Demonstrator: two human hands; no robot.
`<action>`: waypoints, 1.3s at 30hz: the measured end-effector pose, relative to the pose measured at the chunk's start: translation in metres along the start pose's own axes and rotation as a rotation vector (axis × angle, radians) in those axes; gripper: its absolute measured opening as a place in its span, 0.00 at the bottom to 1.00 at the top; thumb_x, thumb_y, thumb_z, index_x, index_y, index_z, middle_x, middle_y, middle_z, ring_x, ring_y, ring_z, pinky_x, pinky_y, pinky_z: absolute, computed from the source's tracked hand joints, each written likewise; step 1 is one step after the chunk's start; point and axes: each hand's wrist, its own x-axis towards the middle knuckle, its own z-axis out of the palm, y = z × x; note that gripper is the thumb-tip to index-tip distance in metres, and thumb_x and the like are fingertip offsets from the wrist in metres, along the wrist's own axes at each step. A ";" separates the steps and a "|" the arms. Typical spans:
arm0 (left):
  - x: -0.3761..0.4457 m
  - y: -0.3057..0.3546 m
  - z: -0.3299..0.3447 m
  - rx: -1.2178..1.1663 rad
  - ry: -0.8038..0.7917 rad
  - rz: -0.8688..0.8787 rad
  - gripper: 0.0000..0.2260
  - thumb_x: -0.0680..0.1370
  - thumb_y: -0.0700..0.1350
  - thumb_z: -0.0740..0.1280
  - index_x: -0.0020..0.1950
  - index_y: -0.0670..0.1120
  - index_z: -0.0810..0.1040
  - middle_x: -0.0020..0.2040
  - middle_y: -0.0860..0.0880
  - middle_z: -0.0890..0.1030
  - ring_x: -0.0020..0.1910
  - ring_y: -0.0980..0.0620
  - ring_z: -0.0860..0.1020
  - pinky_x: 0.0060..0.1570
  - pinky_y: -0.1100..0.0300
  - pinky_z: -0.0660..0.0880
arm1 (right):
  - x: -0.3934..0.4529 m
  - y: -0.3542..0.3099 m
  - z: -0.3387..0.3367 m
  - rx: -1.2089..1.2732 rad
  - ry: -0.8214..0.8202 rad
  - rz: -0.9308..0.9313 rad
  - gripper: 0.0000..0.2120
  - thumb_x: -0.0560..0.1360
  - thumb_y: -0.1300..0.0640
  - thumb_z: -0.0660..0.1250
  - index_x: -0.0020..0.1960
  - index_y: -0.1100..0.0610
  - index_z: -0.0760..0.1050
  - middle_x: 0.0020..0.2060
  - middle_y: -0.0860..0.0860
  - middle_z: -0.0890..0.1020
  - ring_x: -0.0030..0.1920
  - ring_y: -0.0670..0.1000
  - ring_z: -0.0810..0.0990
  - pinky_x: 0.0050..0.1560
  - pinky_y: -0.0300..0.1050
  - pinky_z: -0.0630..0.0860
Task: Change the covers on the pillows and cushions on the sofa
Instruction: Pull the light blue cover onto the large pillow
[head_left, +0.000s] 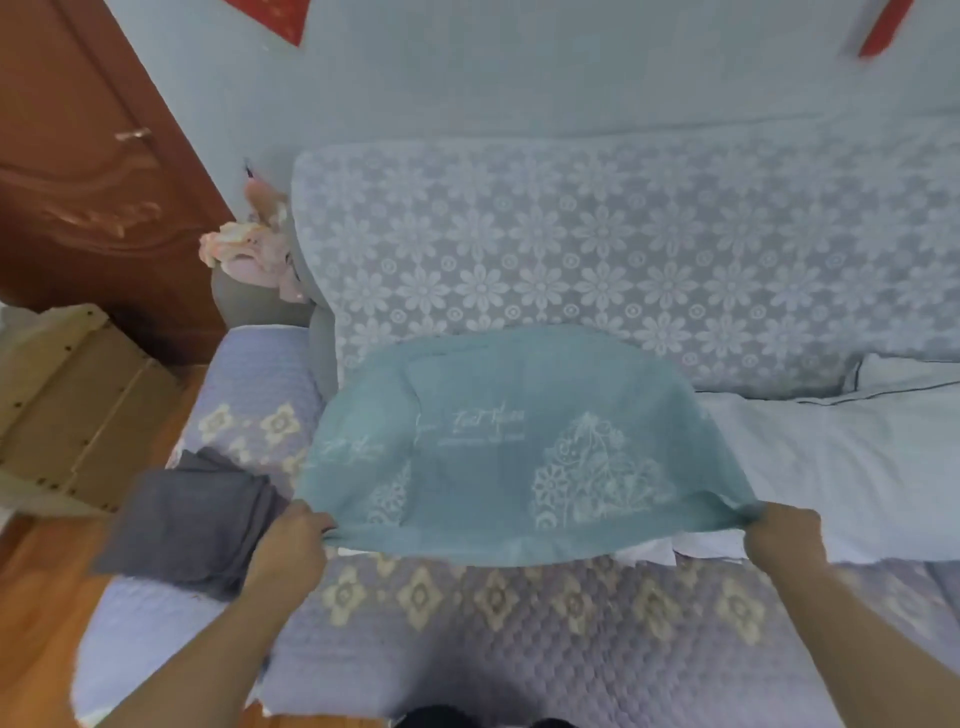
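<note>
A teal cover with white lace print is stretched out over the sofa seat. My left hand grips its near left corner and my right hand grips its near right corner. A strip of white fabric shows under the cover's near edge. A folded grey cloth lies on the seat just left of my left hand. A pale blue pillow lies on the seat to the right.
The sofa back wears a white floral lace cover. A pink cloth sits on the left armrest. A wooden crate and a brown door stand to the left, over a wooden floor.
</note>
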 end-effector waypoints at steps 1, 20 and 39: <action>-0.007 0.000 0.016 0.013 -0.035 0.016 0.16 0.73 0.30 0.66 0.52 0.46 0.86 0.50 0.46 0.77 0.47 0.41 0.78 0.43 0.55 0.72 | 0.006 0.007 0.013 0.003 -0.077 0.052 0.15 0.74 0.66 0.62 0.57 0.58 0.80 0.48 0.58 0.82 0.47 0.59 0.82 0.47 0.48 0.79; -0.070 0.042 -0.029 -0.239 0.088 0.490 0.10 0.67 0.35 0.67 0.42 0.48 0.83 0.47 0.54 0.75 0.46 0.60 0.69 0.48 0.72 0.63 | -0.205 -0.244 0.099 0.476 -0.761 -0.311 0.20 0.77 0.51 0.66 0.65 0.59 0.73 0.58 0.56 0.79 0.55 0.55 0.79 0.58 0.49 0.76; 0.004 0.059 -0.045 -0.210 -0.847 0.381 0.27 0.81 0.60 0.63 0.78 0.54 0.65 0.71 0.52 0.73 0.67 0.52 0.74 0.66 0.57 0.70 | -0.203 -0.230 0.038 0.958 0.117 0.143 0.15 0.75 0.68 0.55 0.48 0.54 0.78 0.41 0.52 0.81 0.43 0.56 0.78 0.44 0.49 0.75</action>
